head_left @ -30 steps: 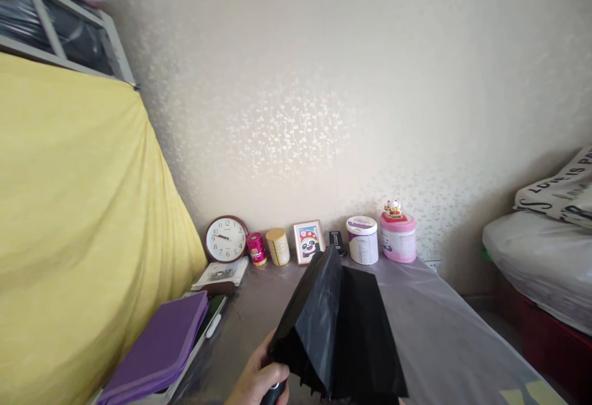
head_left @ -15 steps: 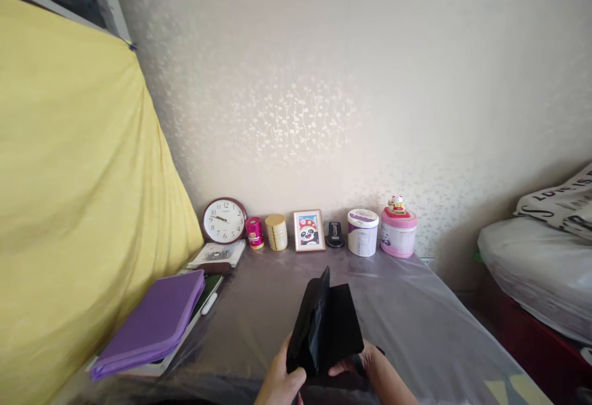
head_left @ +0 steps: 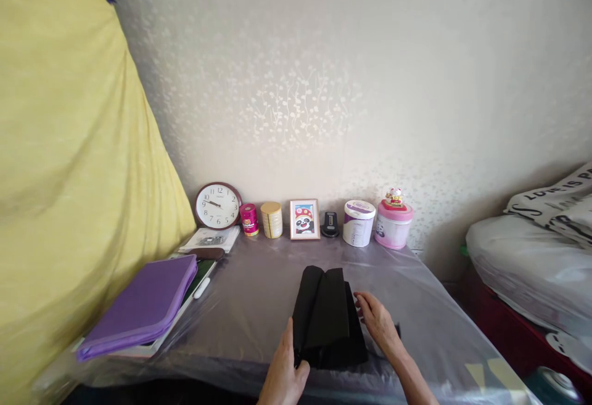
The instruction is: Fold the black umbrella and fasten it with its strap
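Note:
A black item with folded panels (head_left: 326,312), like a folding case, is held above the near part of the table; what kind it is I cannot make out. My left hand (head_left: 287,365) is closed on its left lower edge, thumb in front and fingers along the side. Beside the right edge is my right hand (head_left: 375,319), fingers loosely bent and apart, tips close to the rear flap. Whether they touch it is unclear. A small dark piece (head_left: 398,330) shows behind my right wrist.
Plastic covers the table (head_left: 250,294). On the left lies a purple zip folder (head_left: 139,300) with a white marker (head_left: 201,288) beside it. Along the wall stand a clock (head_left: 218,206), a pink tin (head_left: 248,220), a yellow-lidded jar (head_left: 271,220), a panda picture (head_left: 304,220) and tubs (head_left: 359,225).
The black item's standing middle panel now lies folded toward the right. My right hand has moved from underneath to its right side. The view has tilted slightly down.

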Action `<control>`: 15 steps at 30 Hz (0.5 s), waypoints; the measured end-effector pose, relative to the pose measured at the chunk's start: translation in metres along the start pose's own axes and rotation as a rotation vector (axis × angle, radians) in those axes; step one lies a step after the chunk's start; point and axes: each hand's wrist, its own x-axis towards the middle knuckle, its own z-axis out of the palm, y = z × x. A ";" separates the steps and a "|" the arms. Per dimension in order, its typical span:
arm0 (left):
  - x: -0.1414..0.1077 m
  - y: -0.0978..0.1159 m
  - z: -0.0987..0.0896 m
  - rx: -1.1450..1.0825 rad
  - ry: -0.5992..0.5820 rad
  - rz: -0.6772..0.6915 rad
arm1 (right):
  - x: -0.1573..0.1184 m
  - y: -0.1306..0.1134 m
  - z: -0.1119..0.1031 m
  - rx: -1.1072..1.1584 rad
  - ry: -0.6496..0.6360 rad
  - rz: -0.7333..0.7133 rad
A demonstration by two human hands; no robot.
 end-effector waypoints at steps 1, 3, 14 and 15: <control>0.001 0.001 0.001 0.029 0.004 0.005 | -0.001 -0.005 -0.002 -0.028 0.033 -0.011; 0.001 0.003 0.002 0.062 -0.016 -0.007 | -0.004 -0.017 -0.004 -0.053 0.039 -0.034; 0.001 0.011 0.001 0.104 -0.084 -0.080 | 0.011 -0.038 0.024 0.280 -0.227 0.110; 0.002 0.012 0.002 0.106 -0.084 -0.077 | 0.013 -0.042 0.028 0.341 -0.251 0.110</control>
